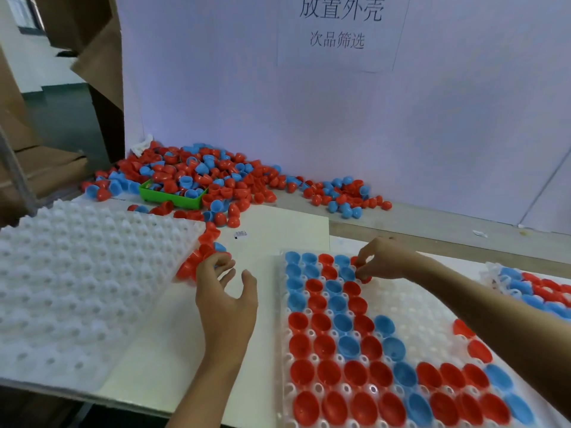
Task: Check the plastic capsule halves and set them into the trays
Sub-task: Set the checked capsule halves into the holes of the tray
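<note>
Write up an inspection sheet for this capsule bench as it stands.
Surface: white bench top.
Job's things: clear plastic pocket tray, partly filled with red and blue capsule halves, open side up; stack of white empty trays at left; loose pile of red and blue plastic halves by the wall.
Clutter: small green plastic bin in the pile; another filled tray at far right.
Grippers: left hand relaxed beside loose halves; right hand pinching a red half at the tray.
Cables: nothing seen.
Surroundings: white backboard with paper sign; brown cardboard boxes at left.
</note>
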